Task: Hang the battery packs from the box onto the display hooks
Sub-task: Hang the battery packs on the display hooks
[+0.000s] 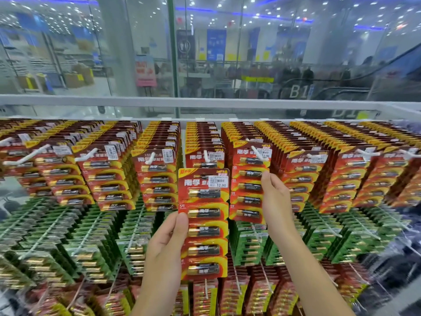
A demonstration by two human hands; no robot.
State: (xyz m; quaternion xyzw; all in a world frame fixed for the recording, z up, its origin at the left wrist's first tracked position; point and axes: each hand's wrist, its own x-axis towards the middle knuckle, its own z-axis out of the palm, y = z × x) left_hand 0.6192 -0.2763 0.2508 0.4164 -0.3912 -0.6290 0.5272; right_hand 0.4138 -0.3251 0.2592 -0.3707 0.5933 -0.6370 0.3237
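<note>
Battery pack (203, 224) in my left hand (167, 242): red card, yellow curved bands, black-and-gold cells, white brand lettering, white price sticker (218, 181). Hung pack (248, 185) at my right hand (276, 197): same red and yellow. Hooks (206, 156) white. Next row down: green packs (95, 254), gold cells. Bottom packs (257, 293): red, yellow-green edges. Rail (205, 102) above: pale grey.

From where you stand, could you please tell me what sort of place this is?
Probably a shop inside a mall: display hooks crowded with battery packs, a 12.00 price sticker, and an escalator by a B1 sign behind glass.
</note>
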